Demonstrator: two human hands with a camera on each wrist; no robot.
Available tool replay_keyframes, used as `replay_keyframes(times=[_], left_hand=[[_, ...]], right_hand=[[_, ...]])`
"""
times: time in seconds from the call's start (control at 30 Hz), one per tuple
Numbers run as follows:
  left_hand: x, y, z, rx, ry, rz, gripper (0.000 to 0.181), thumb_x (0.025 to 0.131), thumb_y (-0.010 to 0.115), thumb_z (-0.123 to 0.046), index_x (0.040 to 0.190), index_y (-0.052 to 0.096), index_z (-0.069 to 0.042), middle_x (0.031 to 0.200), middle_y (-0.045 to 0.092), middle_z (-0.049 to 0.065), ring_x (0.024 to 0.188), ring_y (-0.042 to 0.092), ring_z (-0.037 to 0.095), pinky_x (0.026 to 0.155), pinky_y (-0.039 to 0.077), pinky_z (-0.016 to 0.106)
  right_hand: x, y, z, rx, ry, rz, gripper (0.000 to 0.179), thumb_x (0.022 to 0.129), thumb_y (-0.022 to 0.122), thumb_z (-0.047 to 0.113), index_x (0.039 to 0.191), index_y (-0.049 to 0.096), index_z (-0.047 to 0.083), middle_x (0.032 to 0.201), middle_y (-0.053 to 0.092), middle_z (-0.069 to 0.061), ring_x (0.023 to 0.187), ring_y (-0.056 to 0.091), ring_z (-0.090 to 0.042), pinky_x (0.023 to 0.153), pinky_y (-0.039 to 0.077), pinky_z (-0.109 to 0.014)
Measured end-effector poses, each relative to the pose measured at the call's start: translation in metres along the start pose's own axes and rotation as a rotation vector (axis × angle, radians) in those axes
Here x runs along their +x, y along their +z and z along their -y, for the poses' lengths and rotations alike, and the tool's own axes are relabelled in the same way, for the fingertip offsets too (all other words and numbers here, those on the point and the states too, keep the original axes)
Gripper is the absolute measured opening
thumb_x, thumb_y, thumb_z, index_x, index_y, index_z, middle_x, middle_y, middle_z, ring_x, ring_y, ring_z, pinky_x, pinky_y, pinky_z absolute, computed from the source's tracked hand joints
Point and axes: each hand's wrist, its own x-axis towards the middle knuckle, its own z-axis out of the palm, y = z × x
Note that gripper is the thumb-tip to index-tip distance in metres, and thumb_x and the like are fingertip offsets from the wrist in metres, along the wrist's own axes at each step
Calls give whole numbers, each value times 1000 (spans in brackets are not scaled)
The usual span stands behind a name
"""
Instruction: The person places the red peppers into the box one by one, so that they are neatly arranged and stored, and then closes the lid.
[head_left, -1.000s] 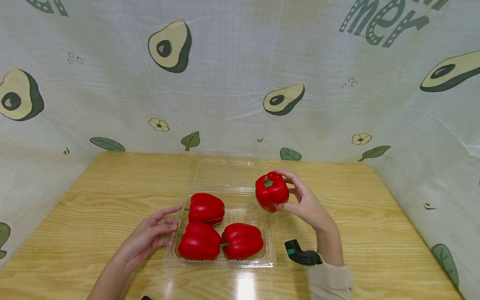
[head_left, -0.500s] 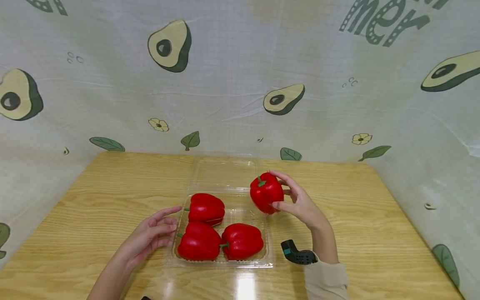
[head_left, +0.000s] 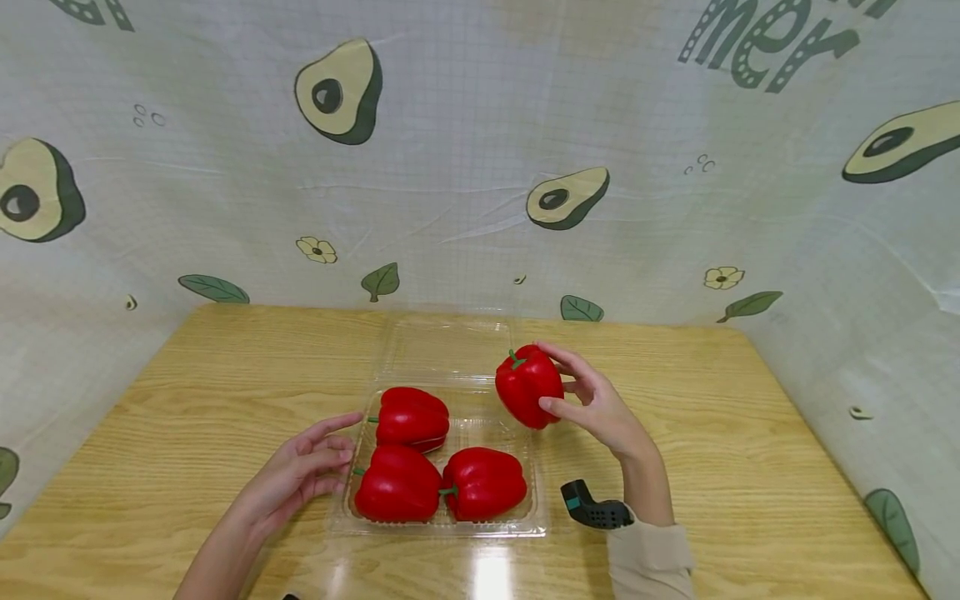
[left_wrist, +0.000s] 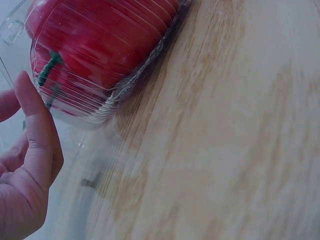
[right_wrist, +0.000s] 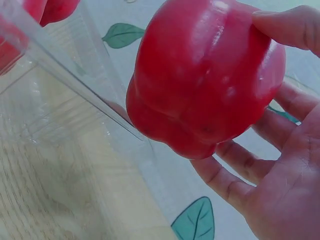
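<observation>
My right hand point(head_left: 604, 412) grips a red bell pepper point(head_left: 527, 387) between thumb and fingers, over the back right part of a clear plastic container point(head_left: 536, 523). The pepper's green stem tilts up and to the left. In the right wrist view the pepper point(right_wrist: 200, 75) shows its lobed bottom end beside the container wall. Three more red peppers lie inside: one at the back left point(head_left: 412, 417), one at the front left point(head_left: 397, 485) and one at the front right point(head_left: 486, 483). My left hand point(head_left: 303, 471) rests at the container's left side, fingers loosely extended against its wall.
The container's clear lid point(head_left: 450, 348) lies folded back behind it on the wooden table point(head_left: 735, 450). A cloth with avocado prints point(head_left: 465, 125) hangs behind and at both sides. A black device point(head_left: 596, 507) sits at my right wrist.
The right hand has moved slightly left with the pepper, bringing it over the container's back right part. Its stem now leans further left. My left hand and the other peppers have stayed put.
</observation>
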Motion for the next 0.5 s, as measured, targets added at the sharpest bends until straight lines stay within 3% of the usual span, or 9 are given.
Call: replay_keyframes(times=[0.5], left_hand=[[0,1,-2,5,-5,-7,43,93,52,-7,130,50,-28,99,56,-7,80,57,4,69,52,21]], right_hand=[[4,5,-2,-18,31,-8,50,87,63,10,134,47,10,126,51,-18,103,55,-30,72,56,-34]])
